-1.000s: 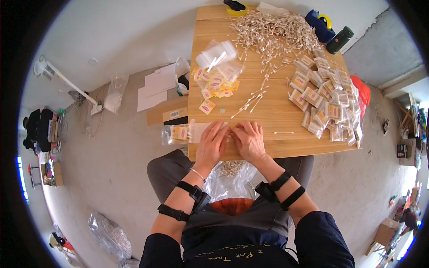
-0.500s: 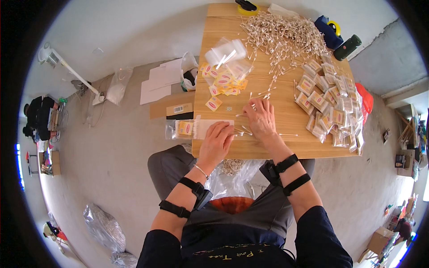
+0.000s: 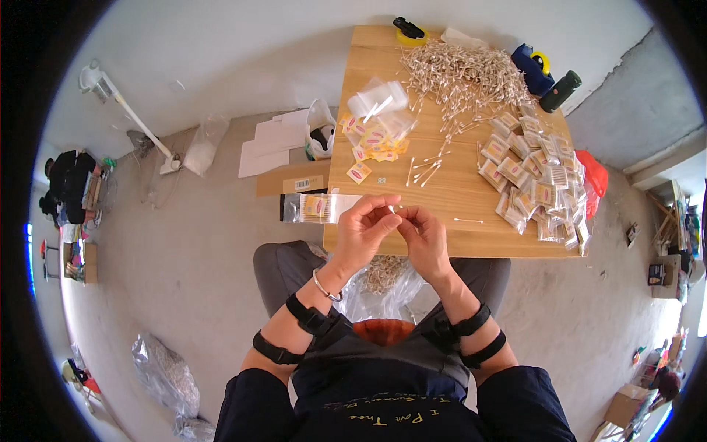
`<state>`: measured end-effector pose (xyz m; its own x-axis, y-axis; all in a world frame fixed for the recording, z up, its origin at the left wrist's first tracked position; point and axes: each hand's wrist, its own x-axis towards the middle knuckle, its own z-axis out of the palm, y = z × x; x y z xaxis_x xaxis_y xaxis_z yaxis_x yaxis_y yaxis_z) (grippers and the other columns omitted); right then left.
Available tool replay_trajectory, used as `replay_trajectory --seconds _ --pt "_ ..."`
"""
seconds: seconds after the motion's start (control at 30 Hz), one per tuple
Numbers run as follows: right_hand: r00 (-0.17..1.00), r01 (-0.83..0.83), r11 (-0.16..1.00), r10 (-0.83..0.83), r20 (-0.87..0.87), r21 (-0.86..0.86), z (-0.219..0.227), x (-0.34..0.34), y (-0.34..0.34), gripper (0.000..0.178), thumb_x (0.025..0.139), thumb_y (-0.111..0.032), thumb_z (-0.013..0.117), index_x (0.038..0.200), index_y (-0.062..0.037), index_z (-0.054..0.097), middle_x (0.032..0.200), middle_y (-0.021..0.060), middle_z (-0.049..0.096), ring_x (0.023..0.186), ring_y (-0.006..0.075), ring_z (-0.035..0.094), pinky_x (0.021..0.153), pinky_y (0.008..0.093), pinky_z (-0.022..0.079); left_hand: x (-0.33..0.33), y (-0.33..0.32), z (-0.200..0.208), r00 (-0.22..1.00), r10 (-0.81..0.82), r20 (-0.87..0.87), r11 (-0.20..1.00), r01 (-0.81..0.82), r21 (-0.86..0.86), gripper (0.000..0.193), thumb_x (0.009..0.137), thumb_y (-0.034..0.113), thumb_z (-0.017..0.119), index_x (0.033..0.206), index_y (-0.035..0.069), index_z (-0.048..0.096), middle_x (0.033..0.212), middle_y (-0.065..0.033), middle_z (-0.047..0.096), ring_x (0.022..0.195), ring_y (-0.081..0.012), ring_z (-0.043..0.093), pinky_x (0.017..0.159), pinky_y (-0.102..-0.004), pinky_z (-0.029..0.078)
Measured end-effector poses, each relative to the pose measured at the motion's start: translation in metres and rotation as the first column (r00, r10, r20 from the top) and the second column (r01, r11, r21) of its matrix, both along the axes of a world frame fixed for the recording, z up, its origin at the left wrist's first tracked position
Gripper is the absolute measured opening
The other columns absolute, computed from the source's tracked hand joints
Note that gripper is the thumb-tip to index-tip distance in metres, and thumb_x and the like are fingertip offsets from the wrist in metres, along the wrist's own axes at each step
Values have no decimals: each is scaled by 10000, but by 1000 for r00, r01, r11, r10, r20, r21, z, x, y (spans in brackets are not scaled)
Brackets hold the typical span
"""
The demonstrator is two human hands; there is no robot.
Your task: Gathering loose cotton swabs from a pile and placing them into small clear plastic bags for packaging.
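My left hand (image 3: 366, 230) and my right hand (image 3: 423, 234) meet above the table's near edge, fingertips pinched together. A cotton swab's white tip (image 3: 392, 210) shows at the left fingers; my right fingers close on the same spot, and how many swabs are there is hidden. Left of my left hand lies a clear bag of cotton swabs (image 3: 317, 208) with a yellow label, on a white strip. Several loose cotton swabs (image 3: 427, 171) lie on the wood beyond my right hand, and a single swab (image 3: 468, 220) rests to its right.
A large heap of cotton swabs (image 3: 471, 77) covers the far part of the table (image 3: 442, 243). Filled swab packets (image 3: 534, 173) pile up at the right. Yellow labels (image 3: 379, 145) and clear empty bags (image 3: 379, 99) sit at the left. A dark bottle (image 3: 560, 92) stands far right.
Both hands have lifted off the table and come together, the right moving left and nearer me. The swabs that lay between them are gone from the tabletop there.
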<state>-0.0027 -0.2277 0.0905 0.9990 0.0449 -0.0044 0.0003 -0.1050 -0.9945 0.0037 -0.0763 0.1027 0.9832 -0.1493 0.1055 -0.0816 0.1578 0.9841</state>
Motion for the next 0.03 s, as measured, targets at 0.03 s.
replay_trajectory --seconds 0.03 --pt "999 -44 997 44 -5 66 3 -4 -2 97 911 -51 642 989 -14 686 966 123 712 851 250 661 779 351 513 -3 4 2 997 -40 -61 998 36 -59 378 895 126 726 1246 25 625 1019 -27 630 876 -88 578 809 -241 498"
